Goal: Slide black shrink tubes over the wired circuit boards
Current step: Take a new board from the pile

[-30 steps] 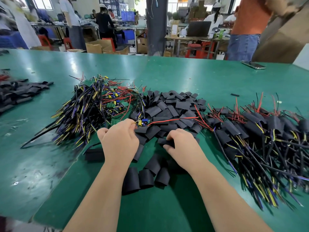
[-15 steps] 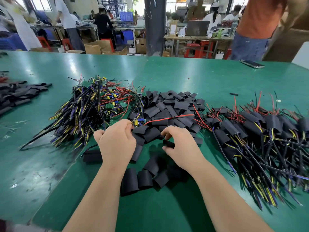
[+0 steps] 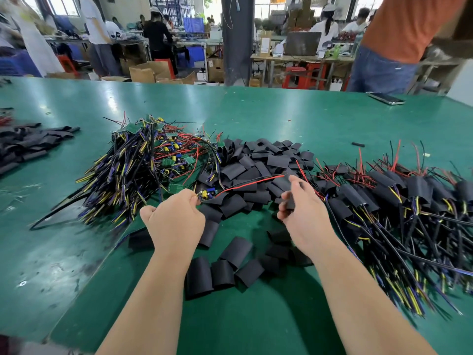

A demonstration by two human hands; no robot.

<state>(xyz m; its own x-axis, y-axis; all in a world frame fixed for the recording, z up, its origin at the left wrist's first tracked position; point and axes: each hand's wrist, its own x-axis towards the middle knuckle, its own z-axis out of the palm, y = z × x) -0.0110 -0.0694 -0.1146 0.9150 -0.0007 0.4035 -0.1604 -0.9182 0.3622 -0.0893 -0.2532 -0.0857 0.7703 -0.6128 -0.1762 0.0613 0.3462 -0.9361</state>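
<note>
At left hand (image 3: 176, 219), wired circuit board (image 3: 206, 194)

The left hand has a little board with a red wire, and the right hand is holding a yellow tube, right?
Not quite. The tube in the right hand is black, not yellow; the head view shows it. The rest is right: the left hand pinches a little board with a red wire.

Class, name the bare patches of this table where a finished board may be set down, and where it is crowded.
Bare: the far table between the piles and the phone; the near strip between the forearms. Crowded: the middle, with unsleeved boards, loose tubes and sleeved boards.
</note>
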